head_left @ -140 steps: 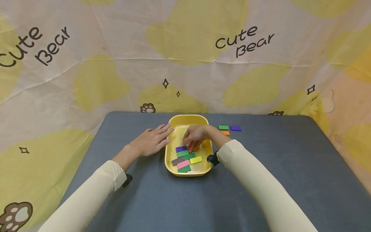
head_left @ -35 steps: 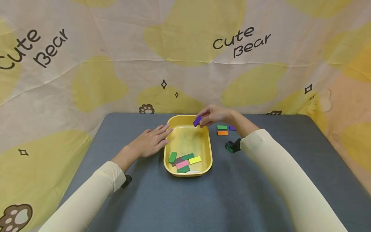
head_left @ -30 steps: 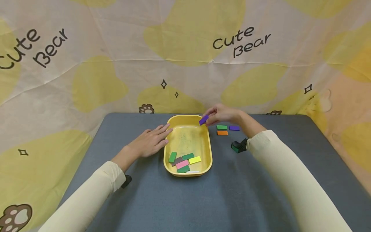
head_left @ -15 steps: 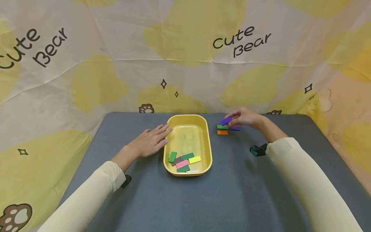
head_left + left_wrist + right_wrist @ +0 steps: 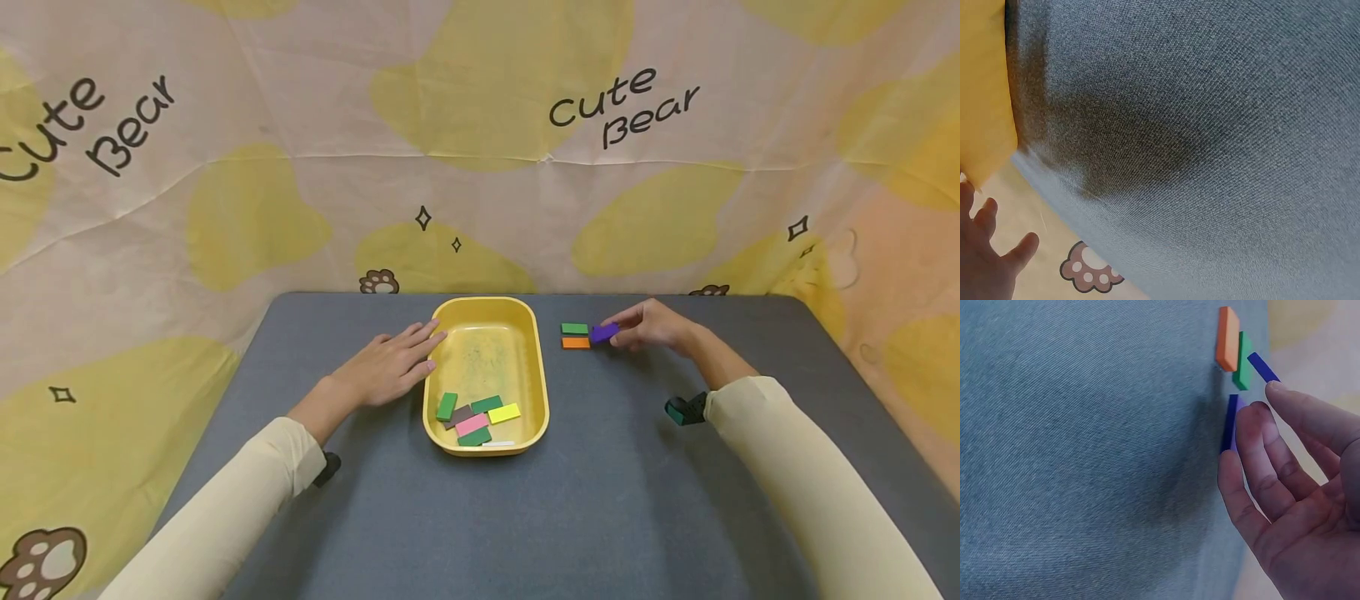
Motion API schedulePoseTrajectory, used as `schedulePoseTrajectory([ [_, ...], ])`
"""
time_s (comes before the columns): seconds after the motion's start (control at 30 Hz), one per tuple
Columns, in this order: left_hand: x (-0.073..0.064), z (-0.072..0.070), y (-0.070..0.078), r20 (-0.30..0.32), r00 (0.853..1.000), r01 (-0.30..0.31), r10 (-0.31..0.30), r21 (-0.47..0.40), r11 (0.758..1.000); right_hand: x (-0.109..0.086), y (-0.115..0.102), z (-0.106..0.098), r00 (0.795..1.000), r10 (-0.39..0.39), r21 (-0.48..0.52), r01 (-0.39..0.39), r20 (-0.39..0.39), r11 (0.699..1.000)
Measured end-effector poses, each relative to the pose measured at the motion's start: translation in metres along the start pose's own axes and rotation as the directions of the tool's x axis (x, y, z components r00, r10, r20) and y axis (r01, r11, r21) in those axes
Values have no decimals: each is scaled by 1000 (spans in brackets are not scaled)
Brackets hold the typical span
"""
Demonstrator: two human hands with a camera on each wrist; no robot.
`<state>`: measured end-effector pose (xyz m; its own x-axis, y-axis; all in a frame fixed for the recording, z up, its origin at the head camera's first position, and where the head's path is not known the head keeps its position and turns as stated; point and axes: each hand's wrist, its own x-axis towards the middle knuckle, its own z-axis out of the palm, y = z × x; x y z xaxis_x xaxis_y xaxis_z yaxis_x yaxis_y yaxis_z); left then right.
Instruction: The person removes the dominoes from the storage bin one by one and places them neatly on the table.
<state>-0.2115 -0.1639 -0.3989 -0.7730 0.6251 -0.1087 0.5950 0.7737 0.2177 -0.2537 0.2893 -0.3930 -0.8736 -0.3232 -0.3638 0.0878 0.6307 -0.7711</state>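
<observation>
My right hand (image 5: pixel 654 325) pinches a flat rectangular purple block (image 5: pixel 1263 367) between thumb and fingers, just right of the tray. Below it in the right wrist view, a second purple block (image 5: pixel 1230 425) lies on the table, partly hidden by the fingers; in the head view the held one covers it. To their left lie a green block (image 5: pixel 574 328) and an orange block (image 5: pixel 576 342). My left hand (image 5: pixel 390 365) has its fingers extended, fingertips resting on the left rim of the yellow tray (image 5: pixel 483 306).
Inside the tray's near end lie several blocks: a green block (image 5: pixel 447 407), a yellow block (image 5: pixel 504 413), a pink block (image 5: pixel 472 425), a grey-brown block (image 5: pixel 459 417), more green ones and a white one. A patterned cloth (image 5: pixel 480 192) hangs behind the grey table (image 5: pixel 480 533).
A purple block was picked out of the tray and carried right, over its right rim, then lowered to the other purple block. One green block in the tray shifted left. The left hand stayed put.
</observation>
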Motion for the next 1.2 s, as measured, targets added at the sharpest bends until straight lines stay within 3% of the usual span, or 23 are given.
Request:
schedulePoseTrajectory([
  [0.43, 0, 2, -2, -12, 1000, -20, 20, 5, 1000, 0, 10, 5, 1000, 30, -38, -30, 8, 999],
  [0.87, 1, 2, -2, -18, 1000, -20, 20, 5, 1000, -3, 9, 4, 999, 26, 59, -27, 27, 998],
  [1.2, 1, 2, -2, -16, 1000, -18, 18, 6, 1000, -1, 10, 4, 1000, 20, 21, -21, 10, 1000],
])
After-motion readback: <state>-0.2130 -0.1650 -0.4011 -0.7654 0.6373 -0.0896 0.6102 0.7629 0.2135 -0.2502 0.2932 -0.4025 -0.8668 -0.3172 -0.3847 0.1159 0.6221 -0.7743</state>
